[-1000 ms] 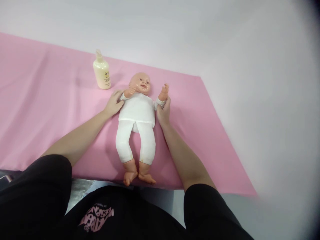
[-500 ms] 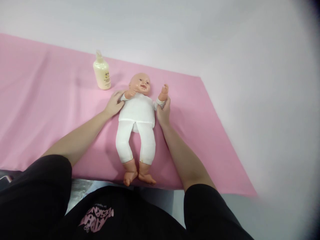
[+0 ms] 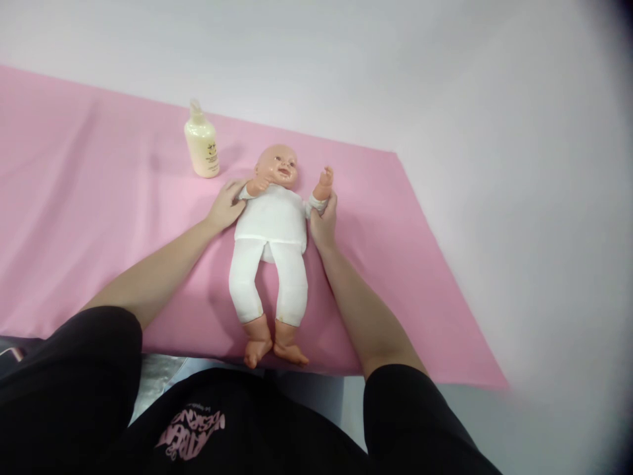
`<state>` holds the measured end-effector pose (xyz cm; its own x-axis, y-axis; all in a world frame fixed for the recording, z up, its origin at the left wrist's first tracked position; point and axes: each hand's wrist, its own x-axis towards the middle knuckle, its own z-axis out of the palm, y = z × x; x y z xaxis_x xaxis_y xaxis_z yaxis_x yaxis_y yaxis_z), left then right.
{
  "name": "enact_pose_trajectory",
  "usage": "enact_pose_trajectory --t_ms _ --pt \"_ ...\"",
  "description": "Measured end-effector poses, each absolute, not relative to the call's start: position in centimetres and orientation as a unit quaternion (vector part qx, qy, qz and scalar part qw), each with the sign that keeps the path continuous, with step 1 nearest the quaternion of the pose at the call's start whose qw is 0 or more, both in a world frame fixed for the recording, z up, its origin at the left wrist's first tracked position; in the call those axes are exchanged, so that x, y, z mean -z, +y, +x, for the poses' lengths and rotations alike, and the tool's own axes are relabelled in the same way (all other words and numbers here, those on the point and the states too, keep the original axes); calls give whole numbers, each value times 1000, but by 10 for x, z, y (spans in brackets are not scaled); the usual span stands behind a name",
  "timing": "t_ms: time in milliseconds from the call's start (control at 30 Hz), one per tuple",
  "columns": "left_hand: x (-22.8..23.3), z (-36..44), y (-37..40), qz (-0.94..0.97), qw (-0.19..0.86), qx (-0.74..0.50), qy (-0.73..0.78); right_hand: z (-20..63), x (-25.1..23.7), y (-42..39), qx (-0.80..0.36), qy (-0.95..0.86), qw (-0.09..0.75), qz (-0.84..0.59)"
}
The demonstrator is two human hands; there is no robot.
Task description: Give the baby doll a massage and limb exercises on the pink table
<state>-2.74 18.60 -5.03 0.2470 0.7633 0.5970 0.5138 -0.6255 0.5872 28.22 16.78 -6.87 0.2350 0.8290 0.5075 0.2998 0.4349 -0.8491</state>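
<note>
A baby doll [image 3: 270, 214] in a white top and trousers lies face up, its bare feet toward me. My left hand [image 3: 227, 206] is closed round the doll's arm on the left, near the sleeve; some of its fingertips are hidden behind that arm. On the other side, my right hand [image 3: 325, 223] grips the doll's raised arm just below the wrist, with the thumb in front. Beyond my left hand stands a pale yellow pump bottle [image 3: 202, 146], upright and touched by neither hand.
A pink cloth [image 3: 395, 264] covers the table under the doll, with creases on the left. Its right edge slants down to a corner at the lower right. A pale wall [image 3: 321, 59] rises behind the table. The doll's feet reach the table's front edge.
</note>
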Motion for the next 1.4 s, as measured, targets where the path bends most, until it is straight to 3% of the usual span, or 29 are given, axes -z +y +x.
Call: enact_pose_trajectory --t_ms 1400 --pt "53 -28 188 781 124 -439 426 286 78 172 -192 -601 601 -490"
